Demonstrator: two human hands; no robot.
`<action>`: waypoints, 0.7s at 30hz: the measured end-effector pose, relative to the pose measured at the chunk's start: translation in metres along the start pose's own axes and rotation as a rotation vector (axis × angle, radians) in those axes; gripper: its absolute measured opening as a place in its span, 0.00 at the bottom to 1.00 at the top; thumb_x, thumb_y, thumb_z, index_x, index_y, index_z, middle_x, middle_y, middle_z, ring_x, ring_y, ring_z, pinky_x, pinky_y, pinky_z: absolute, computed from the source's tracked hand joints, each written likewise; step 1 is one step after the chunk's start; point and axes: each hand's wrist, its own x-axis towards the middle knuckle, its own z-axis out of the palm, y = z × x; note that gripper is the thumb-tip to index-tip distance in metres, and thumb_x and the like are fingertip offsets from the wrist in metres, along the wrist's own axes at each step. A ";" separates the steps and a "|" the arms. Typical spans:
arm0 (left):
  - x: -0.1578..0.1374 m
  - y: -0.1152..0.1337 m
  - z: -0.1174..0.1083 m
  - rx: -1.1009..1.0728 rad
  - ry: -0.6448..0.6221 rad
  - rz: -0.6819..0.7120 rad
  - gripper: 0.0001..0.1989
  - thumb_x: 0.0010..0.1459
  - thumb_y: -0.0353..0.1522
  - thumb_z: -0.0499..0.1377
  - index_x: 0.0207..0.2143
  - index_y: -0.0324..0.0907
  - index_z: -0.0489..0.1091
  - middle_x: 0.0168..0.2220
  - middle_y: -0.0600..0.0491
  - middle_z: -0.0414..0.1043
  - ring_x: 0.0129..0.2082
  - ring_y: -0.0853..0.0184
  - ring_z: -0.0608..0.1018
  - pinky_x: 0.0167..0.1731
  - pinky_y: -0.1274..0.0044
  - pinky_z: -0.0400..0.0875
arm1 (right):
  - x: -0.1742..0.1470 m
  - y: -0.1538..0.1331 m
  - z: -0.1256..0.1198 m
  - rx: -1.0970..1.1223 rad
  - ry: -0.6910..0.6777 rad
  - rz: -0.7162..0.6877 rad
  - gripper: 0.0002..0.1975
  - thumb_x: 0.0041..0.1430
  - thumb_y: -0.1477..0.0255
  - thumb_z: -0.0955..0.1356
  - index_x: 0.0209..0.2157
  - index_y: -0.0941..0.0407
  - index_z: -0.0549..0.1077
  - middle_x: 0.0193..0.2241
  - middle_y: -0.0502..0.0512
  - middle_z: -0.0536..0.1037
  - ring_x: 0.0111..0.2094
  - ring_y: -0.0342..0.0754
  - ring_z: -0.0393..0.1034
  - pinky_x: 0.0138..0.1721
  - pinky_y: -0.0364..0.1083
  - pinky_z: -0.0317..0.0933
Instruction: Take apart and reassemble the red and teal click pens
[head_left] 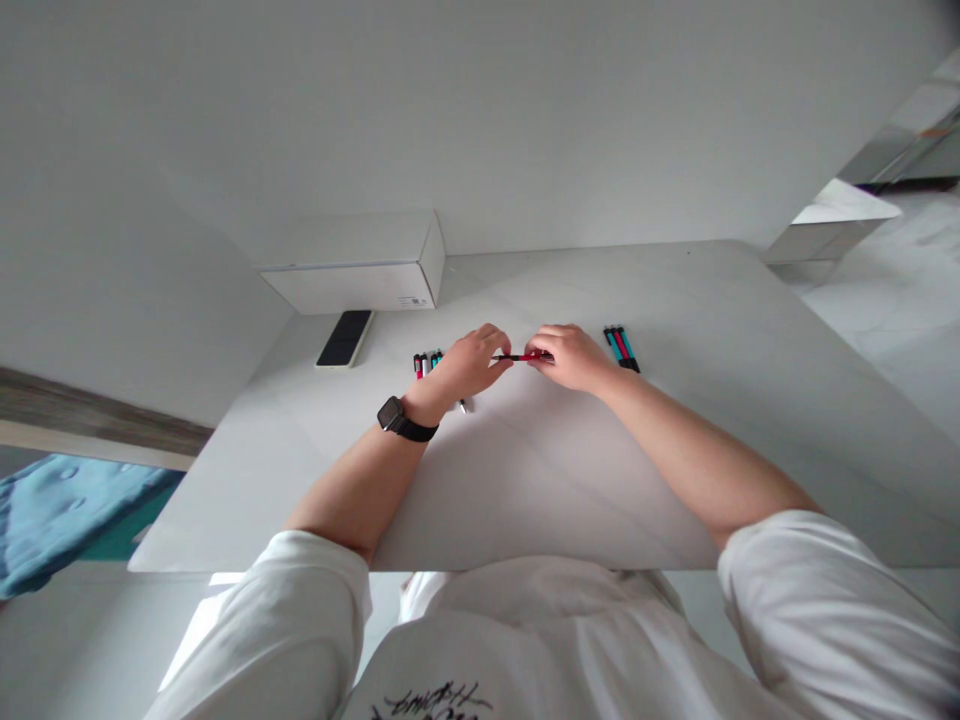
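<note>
A red and black pen (519, 357) lies level between my two hands, above the middle of the table. My left hand (474, 362) pinches its thin dark end between thumb and fingers. The thicker red end is in the closed fingers of my right hand (568, 356), which cover part of it. Partly behind my left hand are several pens (425, 363) with red, white and teal barrels. A small silver-tipped piece (463, 406) shows below my left wrist, mostly hidden. Beyond my right wrist, a few teal and red pens (622, 348) lie side by side.
A white box (352, 285) stands at the back left of the white table (525, 480), against the wall. In front of it lies a phone (345, 338) with a dark screen. A blue cushion (67, 510) is off the table's left side.
</note>
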 end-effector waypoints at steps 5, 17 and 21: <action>-0.001 0.002 -0.002 -0.021 0.032 -0.031 0.13 0.68 0.40 0.62 0.51 0.45 0.73 0.50 0.46 0.74 0.48 0.59 0.79 0.50 0.66 0.75 | 0.001 0.000 -0.001 0.007 0.001 0.006 0.04 0.66 0.70 0.70 0.40 0.52 0.80 0.38 0.55 0.81 0.40 0.52 0.74 0.45 0.50 0.60; 0.001 0.000 -0.002 -0.018 -0.010 0.007 0.07 0.66 0.33 0.62 0.46 0.45 0.76 0.51 0.46 0.74 0.52 0.57 0.79 0.55 0.65 0.74 | 0.001 0.000 -0.003 0.003 0.008 -0.003 0.04 0.66 0.71 0.70 0.40 0.53 0.79 0.38 0.55 0.80 0.40 0.51 0.73 0.45 0.49 0.60; 0.001 0.002 -0.004 -0.029 -0.003 0.016 0.09 0.66 0.39 0.63 0.44 0.46 0.78 0.50 0.46 0.75 0.52 0.57 0.79 0.56 0.64 0.74 | 0.000 0.003 -0.001 -0.003 0.002 -0.004 0.04 0.65 0.72 0.71 0.40 0.52 0.79 0.38 0.55 0.80 0.41 0.52 0.73 0.45 0.50 0.60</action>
